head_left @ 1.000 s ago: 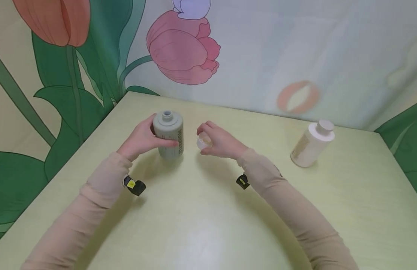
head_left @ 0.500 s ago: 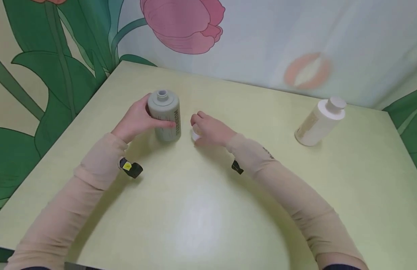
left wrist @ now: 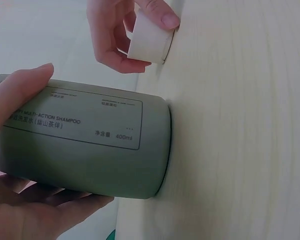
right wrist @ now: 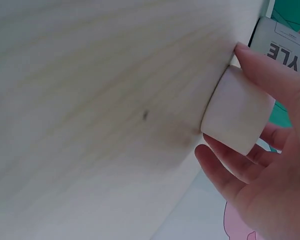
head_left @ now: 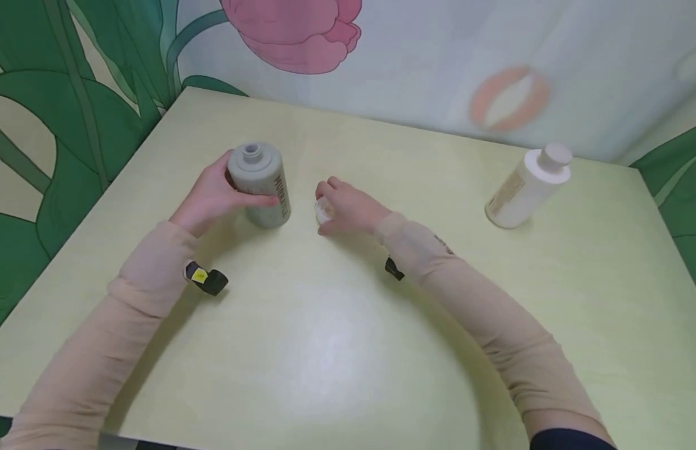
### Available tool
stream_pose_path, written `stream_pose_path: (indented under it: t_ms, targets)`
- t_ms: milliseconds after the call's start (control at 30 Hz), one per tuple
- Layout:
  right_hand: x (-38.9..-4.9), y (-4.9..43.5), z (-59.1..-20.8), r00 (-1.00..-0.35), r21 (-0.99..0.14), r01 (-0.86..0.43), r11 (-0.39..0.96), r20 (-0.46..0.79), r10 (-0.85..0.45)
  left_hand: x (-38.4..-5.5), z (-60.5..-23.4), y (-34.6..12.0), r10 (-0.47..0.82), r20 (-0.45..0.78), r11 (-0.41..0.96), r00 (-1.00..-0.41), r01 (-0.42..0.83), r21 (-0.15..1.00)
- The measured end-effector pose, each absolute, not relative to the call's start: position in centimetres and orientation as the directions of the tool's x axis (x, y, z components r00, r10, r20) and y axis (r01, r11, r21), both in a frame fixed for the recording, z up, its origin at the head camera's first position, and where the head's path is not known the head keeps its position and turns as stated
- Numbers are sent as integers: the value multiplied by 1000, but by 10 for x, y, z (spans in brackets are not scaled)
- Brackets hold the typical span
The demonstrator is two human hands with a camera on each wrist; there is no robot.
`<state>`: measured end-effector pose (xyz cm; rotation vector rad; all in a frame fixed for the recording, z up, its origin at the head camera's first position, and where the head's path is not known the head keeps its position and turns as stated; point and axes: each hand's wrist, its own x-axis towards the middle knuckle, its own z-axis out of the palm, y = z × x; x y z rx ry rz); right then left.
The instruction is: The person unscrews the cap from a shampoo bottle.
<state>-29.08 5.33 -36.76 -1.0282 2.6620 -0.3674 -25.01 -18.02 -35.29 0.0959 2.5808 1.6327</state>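
A grey-green shampoo bottle [head_left: 264, 178] stands upright on the table, its neck uncapped. My left hand [head_left: 209, 197] grips it round the side, thumb across the front; the left wrist view shows printed text on the bottle [left wrist: 105, 135]. Just to the right, a white bottle cap [head_left: 323, 211] rests on the tabletop. My right hand [head_left: 352, 207] has its thumb and curled fingers round this cap [right wrist: 237, 110], partly covering it in the head view. A small gap separates cap and bottle.
Farther right on the pale wooden table [head_left: 325, 375] stands a white bottle [head_left: 524, 187] with its cap on. A curtain [head_left: 415, 62] printed with flowers hangs behind the table's back edge. Black wrist cameras hang beneath both sleeves.
My right hand has lowered the cap from above the table onto its surface. The left hand keeps its grip on the shampoo bottle. The head view has tilted downward.
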Motion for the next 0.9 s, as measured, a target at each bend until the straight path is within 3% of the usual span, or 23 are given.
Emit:
stream_pose_path:
  t_ms: [333, 500, 667, 900]
  targets:
    - [-275, 75, -352, -720, -250, -652, 716, -94, -688, -250, -353, -179, 197, -37, 397, -980, 45, 917]
    - [-272, 92, -332, -754, -262, -611, 747, -93, -650, -247, -328, -177, 100, 124, 347, -987, 151, 925]
    - [-276, 117, -320, -776, -230, -591, 773, -100, -623, -238, -295, -164, -16, 365, 348, -931, 337, 875]
    - [-284, 157, -309, -826, -198, -542, 816, -54, -561, -225, -267, -128, 104, 425, 328, -899, 435, 839]
